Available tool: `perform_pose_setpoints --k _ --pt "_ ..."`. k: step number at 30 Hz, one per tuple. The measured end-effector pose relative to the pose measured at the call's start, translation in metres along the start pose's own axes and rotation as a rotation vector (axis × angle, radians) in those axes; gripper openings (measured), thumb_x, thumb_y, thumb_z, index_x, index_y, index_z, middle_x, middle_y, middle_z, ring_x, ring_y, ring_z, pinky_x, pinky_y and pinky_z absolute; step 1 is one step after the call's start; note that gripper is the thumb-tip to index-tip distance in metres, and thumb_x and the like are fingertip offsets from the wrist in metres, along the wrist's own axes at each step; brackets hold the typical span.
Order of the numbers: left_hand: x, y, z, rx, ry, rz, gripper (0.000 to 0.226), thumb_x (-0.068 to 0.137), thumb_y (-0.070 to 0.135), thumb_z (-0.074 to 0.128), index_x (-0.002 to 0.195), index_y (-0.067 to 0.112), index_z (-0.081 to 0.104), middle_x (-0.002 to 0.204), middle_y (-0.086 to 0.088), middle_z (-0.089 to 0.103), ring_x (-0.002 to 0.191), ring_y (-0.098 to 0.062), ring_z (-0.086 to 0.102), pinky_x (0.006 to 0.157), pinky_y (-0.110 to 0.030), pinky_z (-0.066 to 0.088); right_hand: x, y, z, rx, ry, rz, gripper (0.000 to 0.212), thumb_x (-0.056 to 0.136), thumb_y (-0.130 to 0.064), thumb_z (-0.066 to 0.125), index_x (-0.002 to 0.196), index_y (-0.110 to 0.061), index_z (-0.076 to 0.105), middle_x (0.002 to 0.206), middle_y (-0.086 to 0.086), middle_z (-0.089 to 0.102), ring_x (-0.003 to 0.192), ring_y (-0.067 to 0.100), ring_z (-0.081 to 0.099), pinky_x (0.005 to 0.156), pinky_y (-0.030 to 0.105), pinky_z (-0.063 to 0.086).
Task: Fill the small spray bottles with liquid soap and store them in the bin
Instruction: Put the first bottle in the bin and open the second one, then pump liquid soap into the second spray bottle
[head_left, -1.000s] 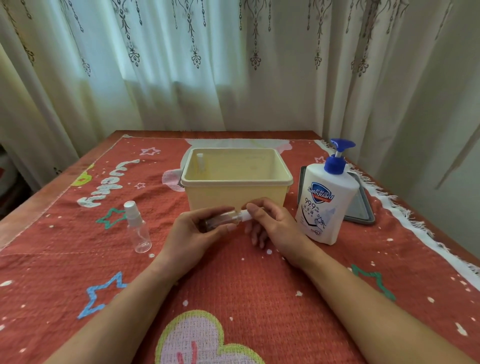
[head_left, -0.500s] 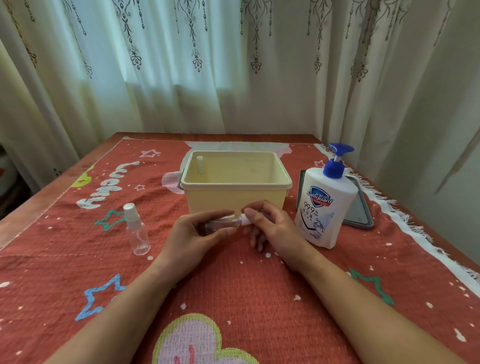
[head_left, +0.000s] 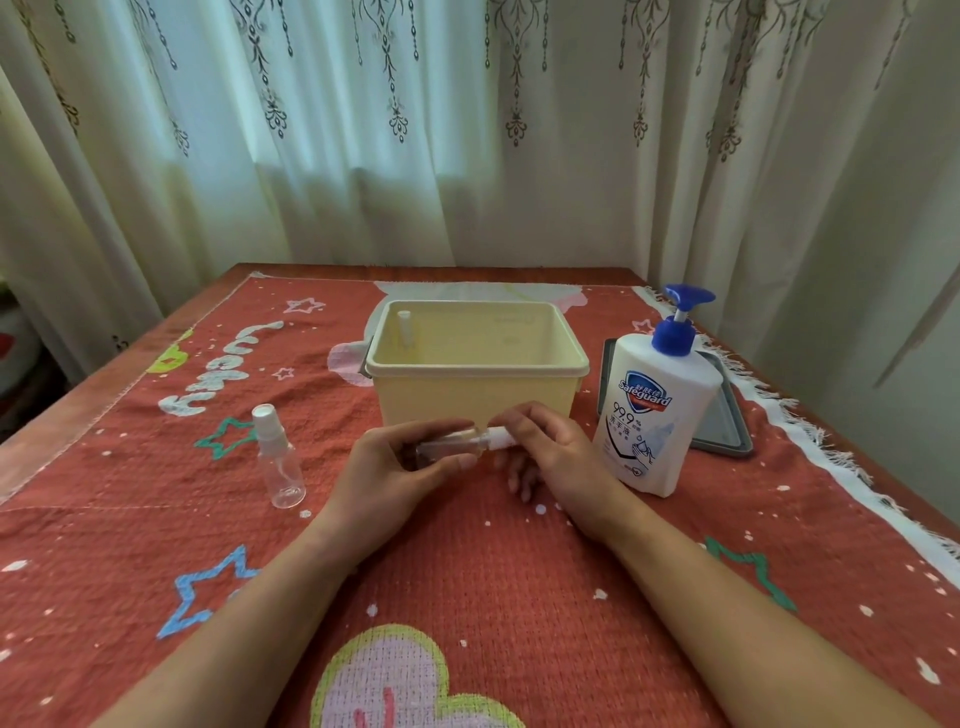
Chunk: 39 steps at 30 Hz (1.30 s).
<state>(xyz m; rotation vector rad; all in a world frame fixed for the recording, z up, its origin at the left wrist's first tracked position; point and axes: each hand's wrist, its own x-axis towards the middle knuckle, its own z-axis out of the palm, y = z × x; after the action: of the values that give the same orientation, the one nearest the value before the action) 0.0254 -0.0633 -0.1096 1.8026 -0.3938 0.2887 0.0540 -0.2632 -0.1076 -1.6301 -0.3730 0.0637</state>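
A small clear spray bottle (head_left: 447, 446) lies sideways between both hands, just in front of the cream bin (head_left: 477, 364). My left hand (head_left: 387, 475) grips its body. My right hand (head_left: 550, 447) pinches its white cap (head_left: 497, 437) with thumb and forefinger. A second clear spray bottle (head_left: 278, 457) with a white cap stands upright on the cloth to the left. Inside the bin, at its far left corner, another small bottle (head_left: 404, 327) stands upright. The white soap pump bottle (head_left: 655, 405) with a blue pump stands to the right of the bin.
A grey lid or tray (head_left: 727, 426) lies flat behind the soap bottle near the table's right edge. A red patterned cloth (head_left: 467, 561) covers the table. Curtains hang close behind the table's far edge.
Both hands stay on the sideways bottle; the right fingers have shifted slightly on the cap. The view has tilted a little. Nothing else has moved.
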Motion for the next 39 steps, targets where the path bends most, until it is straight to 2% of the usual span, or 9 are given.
perform_pose_setpoints --k 4,6,10,15,20,23,28,34,39 --pt "0.0 -0.002 0.0 0.011 -0.005 -0.005 0.037 0.078 0.016 0.083 0.114 0.017 0.075 0.105 0.009 0.078 0.103 -0.007 0.072 0.094 -0.022 0.054 -0.001 0.002 -0.004 -0.048 -0.038 -0.028 0.005 0.096 -0.014 0.062 0.099 -0.01 0.063 0.071 0.007 0.064 0.059 0.029 0.054 0.054 0.039 0.041" --pt "0.0 -0.002 0.0 0.013 -0.001 -0.002 0.037 0.078 0.016 0.083 0.114 0.017 0.075 0.105 0.01 0.078 0.103 -0.007 0.072 0.094 -0.022 0.054 -0.003 -0.002 -0.006 -0.028 -0.073 -0.049 0.021 0.091 -0.005 0.066 0.108 -0.015 0.062 0.079 0.01 0.062 0.066 0.03 0.055 0.056 0.039 0.044" --pt "0.0 0.0 0.0 0.01 -0.006 -0.005 0.037 0.077 0.018 0.082 0.114 0.019 0.075 0.106 0.01 0.078 0.104 -0.006 0.071 0.094 -0.02 0.053 -0.002 -0.005 -0.002 0.033 -0.049 -0.01 0.024 0.097 -0.015 0.061 0.12 -0.009 0.057 0.088 0.01 0.062 0.067 0.028 0.058 0.053 0.035 0.045" --pt "-0.002 0.003 0.001 0.019 0.007 -0.021 0.031 0.079 0.018 0.082 0.11 0.021 0.076 0.101 0.011 0.078 0.099 -0.005 0.072 0.089 -0.018 0.053 -0.001 -0.002 -0.003 0.02 -0.011 -0.006 0.018 0.097 -0.011 0.06 0.104 0.005 0.062 0.075 0.009 0.064 0.06 0.024 0.054 0.054 0.035 0.044" --pt "-0.001 0.007 -0.001 -0.05 0.154 -0.034 0.014 0.084 0.022 0.08 0.098 0.022 0.077 0.087 0.005 0.077 0.074 -0.005 0.067 0.07 -0.028 0.053 -0.002 -0.004 -0.008 0.004 0.068 -0.095 0.013 0.086 -0.012 0.075 0.098 -0.01 0.072 0.089 0.008 0.073 0.077 0.013 0.065 0.072 0.029 0.054" --pt "-0.004 0.006 -0.004 -0.075 0.254 -0.008 0.014 0.082 0.033 0.077 0.092 0.023 0.075 0.077 0.008 0.072 0.067 -0.004 0.061 0.064 -0.028 0.047 -0.003 -0.002 -0.01 -0.164 0.093 -0.104 0.013 0.084 -0.021 0.078 0.096 -0.018 0.073 0.095 0.005 0.074 0.088 0.014 0.066 0.084 0.029 0.053" --pt "-0.004 0.01 -0.003 -0.087 0.366 0.053 0.026 0.08 0.032 0.081 0.099 0.017 0.071 0.09 0.005 0.074 0.086 -0.011 0.069 0.077 -0.023 0.053 -0.006 -0.004 -0.007 -0.529 0.061 -0.111 0.011 0.085 -0.028 0.077 0.095 -0.024 0.072 0.087 -0.009 0.072 0.083 -0.002 0.064 0.073 0.008 0.045" --pt "-0.01 0.02 0.016 -0.126 0.296 0.136 0.033 0.074 0.017 0.08 0.102 0.008 0.064 0.095 -0.006 0.075 0.091 -0.015 0.072 0.085 -0.025 0.056 -0.004 0.0 0.007 -0.76 -0.015 -0.292 0.022 0.084 -0.028 0.073 0.105 -0.022 0.07 0.099 -0.006 0.064 0.097 0.008 0.056 0.083 0.022 0.043" --pt "-0.01 0.033 0.026 -0.14 0.323 0.143 0.02 0.089 0.018 0.071 0.106 0.016 0.061 0.098 -0.004 0.071 0.091 -0.025 0.07 0.083 -0.043 0.059 -0.018 -0.052 -0.007 -0.637 0.218 -0.529 0.013 0.093 -0.018 0.066 0.105 -0.016 0.069 0.099 -0.006 0.068 0.092 0.007 0.062 0.081 0.025 0.052"
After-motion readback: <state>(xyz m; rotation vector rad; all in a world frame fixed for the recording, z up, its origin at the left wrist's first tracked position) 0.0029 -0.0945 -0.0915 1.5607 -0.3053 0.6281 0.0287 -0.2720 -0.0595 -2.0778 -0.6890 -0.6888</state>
